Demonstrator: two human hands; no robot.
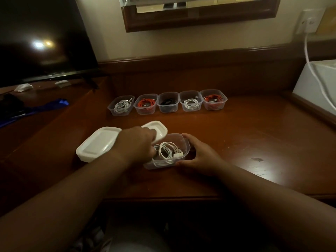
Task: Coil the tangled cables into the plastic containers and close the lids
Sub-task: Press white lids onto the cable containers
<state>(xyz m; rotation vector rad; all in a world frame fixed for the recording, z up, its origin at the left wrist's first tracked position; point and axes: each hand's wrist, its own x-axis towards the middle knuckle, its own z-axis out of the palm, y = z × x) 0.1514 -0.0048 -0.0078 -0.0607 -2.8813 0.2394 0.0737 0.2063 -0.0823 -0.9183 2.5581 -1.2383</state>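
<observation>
A clear plastic container (185, 142) stands open on the wooden desk (254, 135), with a coiled white cable (168, 150) inside it. My right hand (199, 155) grips its right end, fingers on the far rim and thumb on the near side. My left hand (137, 142) hovers over the container's left end and holds a white lid (158, 129), tilted above the far left corner. Beside my left wrist lies a stack of white lids (98, 144).
Along the back stand several open containers: white cable (121, 106), orange cable (145, 104), black cable (168, 102), white cable (190, 103), orange cable (214, 99). A television (40, 39) is at the left, a white appliance (316, 82) at the right.
</observation>
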